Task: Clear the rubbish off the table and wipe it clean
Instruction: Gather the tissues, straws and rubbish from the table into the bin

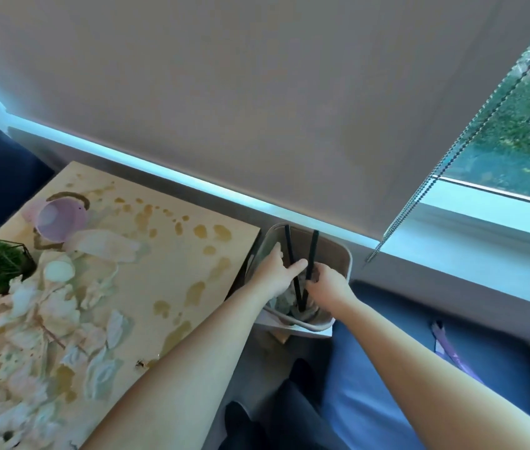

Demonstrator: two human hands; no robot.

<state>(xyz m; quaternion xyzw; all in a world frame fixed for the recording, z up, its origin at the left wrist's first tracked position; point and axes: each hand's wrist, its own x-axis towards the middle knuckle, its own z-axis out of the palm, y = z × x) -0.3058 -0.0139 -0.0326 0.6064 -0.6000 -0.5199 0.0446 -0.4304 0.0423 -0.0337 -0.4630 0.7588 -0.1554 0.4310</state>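
Two black straws (301, 271) are being lowered into the bin (345, 254) beside the table (172, 271), at 3 o'clock of it; they are pinched by the right hand (328, 284), long axes near upright, tops splayed towards 12; the left hand (273, 271) is held loosely open at the rim; crumpled tissues (46, 319), a tipped pink cup (60, 219) and brown spills (211, 232) are left; wiping is judged not begun.

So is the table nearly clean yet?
Not yet. Some rubbish is already in the white bin. Both hands, left and right, are putting two black straws in. Crumpled tissues, a tipped pink cup and brown spills remain.
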